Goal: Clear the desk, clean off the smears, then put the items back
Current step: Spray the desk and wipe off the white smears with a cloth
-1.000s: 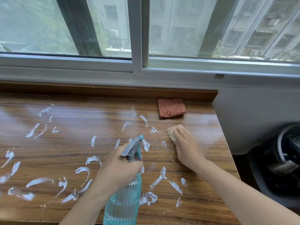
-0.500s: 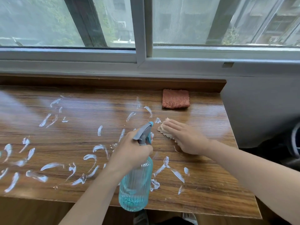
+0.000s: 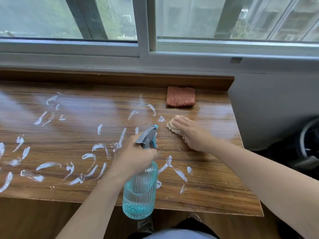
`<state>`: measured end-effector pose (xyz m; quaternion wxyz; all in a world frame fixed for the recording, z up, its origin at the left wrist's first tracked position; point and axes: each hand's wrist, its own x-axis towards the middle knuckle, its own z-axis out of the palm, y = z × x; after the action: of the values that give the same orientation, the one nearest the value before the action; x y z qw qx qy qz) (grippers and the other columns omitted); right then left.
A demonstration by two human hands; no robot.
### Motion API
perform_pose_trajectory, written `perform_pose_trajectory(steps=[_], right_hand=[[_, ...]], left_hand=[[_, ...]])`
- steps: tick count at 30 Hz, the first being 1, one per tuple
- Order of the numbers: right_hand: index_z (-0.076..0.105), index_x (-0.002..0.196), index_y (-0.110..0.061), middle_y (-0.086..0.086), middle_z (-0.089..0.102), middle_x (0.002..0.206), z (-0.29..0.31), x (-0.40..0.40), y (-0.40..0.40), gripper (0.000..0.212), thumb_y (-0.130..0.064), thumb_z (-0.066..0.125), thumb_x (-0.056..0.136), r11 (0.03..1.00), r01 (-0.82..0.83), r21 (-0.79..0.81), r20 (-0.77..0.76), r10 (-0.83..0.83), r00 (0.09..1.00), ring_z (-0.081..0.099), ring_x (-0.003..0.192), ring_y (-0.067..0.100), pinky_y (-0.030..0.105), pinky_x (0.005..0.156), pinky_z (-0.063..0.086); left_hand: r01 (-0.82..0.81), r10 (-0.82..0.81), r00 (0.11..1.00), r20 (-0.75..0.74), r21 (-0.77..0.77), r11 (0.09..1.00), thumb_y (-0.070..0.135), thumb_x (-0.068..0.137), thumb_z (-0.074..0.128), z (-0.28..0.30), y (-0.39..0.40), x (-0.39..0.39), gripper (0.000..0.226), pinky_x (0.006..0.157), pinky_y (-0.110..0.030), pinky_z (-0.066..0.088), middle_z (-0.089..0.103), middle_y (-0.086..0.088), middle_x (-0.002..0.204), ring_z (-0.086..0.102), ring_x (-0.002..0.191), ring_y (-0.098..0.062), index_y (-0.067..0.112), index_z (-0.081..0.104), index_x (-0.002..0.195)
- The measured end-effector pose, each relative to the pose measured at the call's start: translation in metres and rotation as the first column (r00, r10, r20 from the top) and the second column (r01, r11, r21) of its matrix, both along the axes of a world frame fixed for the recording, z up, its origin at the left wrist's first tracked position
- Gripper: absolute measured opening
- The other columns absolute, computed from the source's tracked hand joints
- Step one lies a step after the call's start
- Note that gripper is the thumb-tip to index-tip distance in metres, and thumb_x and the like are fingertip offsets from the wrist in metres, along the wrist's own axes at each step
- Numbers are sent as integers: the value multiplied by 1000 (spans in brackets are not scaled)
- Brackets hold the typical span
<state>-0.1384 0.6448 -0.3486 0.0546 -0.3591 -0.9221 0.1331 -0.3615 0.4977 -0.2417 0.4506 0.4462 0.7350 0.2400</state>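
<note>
Your right hand (image 3: 191,133) covers most of the pale yellow sponge (image 3: 170,125); only its far edge shows. Your left hand (image 3: 134,156) hides the ribbed blue spray bottle (image 3: 139,192)'s neck. The wooden table (image 3: 215,187) runs off the left edge.

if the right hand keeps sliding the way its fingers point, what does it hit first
The right hand, pressing the pale cloth, points up and left. First in that line looks to be the small white smear just ahead of the cloth; the pink cloth lies off to the right.
</note>
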Motion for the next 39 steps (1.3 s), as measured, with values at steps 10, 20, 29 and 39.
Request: perform_pose_trajectory(steps=[10,20,29,39], right_hand=[[35,158,-19,-3,31,165,7,18,-53,71,-1,58,93,979,-197,41,-14,198,980,16,156,16,14,118,-5],[35,157,-14,-2,33,164,19,6,-65,69,2,57,94,991,-130,25,-64,131,989,11,155,13,17,124,-4],[34,157,-12,3,34,161,14,20,-35,53,-25,45,107,994,95,52,83,-99,992,21,152,20,36,122,29],[6,165,-25,-9,-3,171,10,58,-155,62,-30,36,110,985,168,-47,128,-161,979,-11,157,9,25,125,-3]], left_hand=[[24,-24,1000,-6,19,1000,22,63,54,8,-8,7,45,61,-38,35,42,1,66,36,63,-22,8,60,106],[14,-14,1000,3,14,1000,22,67,57,8,-19,-3,42,64,-38,43,53,-3,75,45,67,-19,13,62,108],[96,-95,995,-10,21,995,23,70,58,10,-17,-17,30,70,-51,63,71,-15,98,51,65,-23,23,65,99],[247,-249,968,42,57,967,15,74,57,-4,-15,-18,23,62,-37,44,64,-13,82,47,66,-23,23,64,94]])
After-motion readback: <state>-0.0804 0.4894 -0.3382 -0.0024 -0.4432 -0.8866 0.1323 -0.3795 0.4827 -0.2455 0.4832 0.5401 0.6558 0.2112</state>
